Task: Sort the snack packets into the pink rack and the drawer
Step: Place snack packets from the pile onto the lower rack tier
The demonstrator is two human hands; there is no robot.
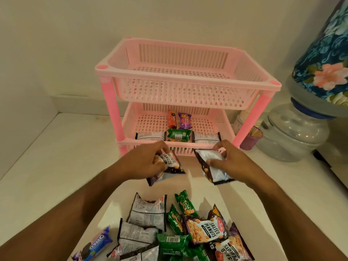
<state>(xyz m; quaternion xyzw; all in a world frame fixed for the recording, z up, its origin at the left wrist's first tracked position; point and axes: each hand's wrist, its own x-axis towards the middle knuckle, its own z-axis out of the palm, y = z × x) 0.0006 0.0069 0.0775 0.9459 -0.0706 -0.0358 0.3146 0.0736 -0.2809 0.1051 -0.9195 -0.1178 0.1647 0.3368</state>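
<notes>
A pink two-tier rack (188,85) stands at the back of the counter. Its top basket holds nothing. The lower basket (130,119) holds an orange packet (172,118), a purple packet (185,120), a green packet (178,135) and two salted peanut packets (149,136) (206,137). Just in front of the lower basket, my left hand (146,162) grips a salted peanut packet (169,164), and my right hand (228,161) grips another salted peanut packet (212,166). A pile of several peanut and green packets (180,227) plus an Oreo pack (96,243) lies near me. No drawer is visible.
A water dispenser jar (290,132) with a floral cover (323,53) stands at the right. A purple cup of toothpicks (251,138) and a stack of paper cups (244,117) sit beside the rack. Walls close off the back and left.
</notes>
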